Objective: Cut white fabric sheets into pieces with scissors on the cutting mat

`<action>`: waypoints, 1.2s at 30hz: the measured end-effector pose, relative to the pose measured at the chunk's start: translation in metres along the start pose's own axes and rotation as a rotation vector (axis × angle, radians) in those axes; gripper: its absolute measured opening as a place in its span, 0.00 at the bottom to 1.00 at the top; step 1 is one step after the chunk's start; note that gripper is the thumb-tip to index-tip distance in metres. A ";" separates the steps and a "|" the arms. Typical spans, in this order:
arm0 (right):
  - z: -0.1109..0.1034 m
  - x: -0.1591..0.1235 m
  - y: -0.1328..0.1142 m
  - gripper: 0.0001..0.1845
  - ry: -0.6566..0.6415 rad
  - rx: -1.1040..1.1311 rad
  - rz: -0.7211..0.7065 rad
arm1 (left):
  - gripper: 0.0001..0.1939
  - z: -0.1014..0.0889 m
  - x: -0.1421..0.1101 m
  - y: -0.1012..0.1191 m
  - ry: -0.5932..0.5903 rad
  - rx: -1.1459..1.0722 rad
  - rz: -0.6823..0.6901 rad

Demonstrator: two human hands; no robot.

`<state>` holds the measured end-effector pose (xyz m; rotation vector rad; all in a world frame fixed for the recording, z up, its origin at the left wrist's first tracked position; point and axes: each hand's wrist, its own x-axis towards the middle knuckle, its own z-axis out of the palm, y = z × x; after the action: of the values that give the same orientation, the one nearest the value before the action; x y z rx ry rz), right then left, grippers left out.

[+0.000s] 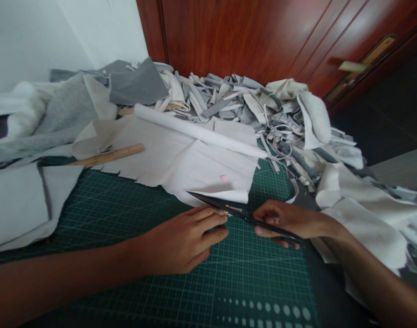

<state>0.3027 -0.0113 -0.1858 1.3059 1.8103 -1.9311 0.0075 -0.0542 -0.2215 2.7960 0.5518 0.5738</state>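
My right hand (285,221) is closed round the handles of black scissors (245,217), whose blades point left along the near edge of a white ribbed fabric piece (194,166). That edge curls up beside the blades. My left hand (187,237) is just below the blades, its fingertips drawn close together at a small pale scrap (234,209). What those fingers hold is partly hidden. A small pink piece (223,178) rests on the fabric, and a rolled part (201,132) runs across its far side.
A green cutting mat (181,291) lies beneath. Cut grey and white scraps (242,100) are heaped behind and to the right. A wooden strip (109,156) and folded fabrics (17,200) are at left. Behind stands a brown door (235,36) with a handle.
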 end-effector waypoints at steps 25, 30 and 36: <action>0.006 -0.014 -0.004 0.36 0.051 -0.205 -0.060 | 0.16 -0.002 0.001 0.001 -0.018 0.038 0.011; 0.001 -0.015 -0.010 0.38 -0.009 -0.242 -0.069 | 0.15 -0.003 0.001 0.001 -0.027 0.052 0.020; 0.003 -0.009 -0.010 0.37 -0.034 -0.188 -0.113 | 0.15 -0.001 0.000 0.001 -0.022 0.073 0.031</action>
<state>0.3001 -0.0155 -0.1724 1.1272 2.0316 -1.7730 0.0078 -0.0550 -0.2201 2.8809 0.5371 0.5392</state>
